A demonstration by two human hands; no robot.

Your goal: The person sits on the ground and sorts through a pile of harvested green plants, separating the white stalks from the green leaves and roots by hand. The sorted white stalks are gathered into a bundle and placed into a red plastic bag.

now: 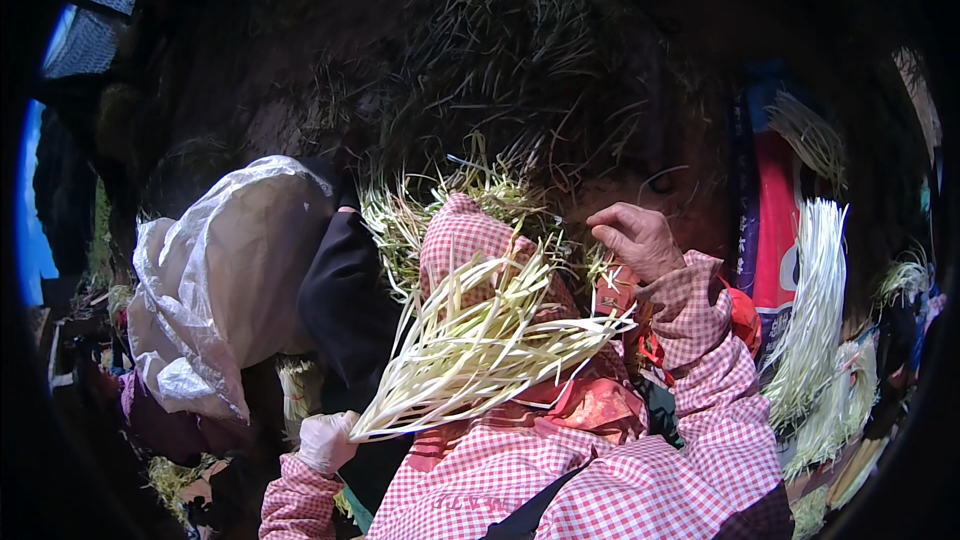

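My left hand (328, 441), at the lower left, grips a loose bunch of pale stalks (480, 349) that look like blanched chives. It holds them by one gathered end, and the yellowish ends fan out to the right across my lap. My right hand (637, 240) is raised beyond the bunch on the right, apart from it. Its thumb and fingertips are drawn together, and nothing shows between them. Red-and-white checked cloth (469, 236) covers my knee under the stalks. A heap of leafy trimmings (397, 232) lies just past the knee.
Left of me is a white woven sack (217, 300), beside another person's dark sleeve (345, 300). A tied bundle (295, 394) stands near it. To the right, long white stalks (814, 300) lie by a printed red sack (772, 217). More cuttings (517, 30) litter the shaded ground ahead.
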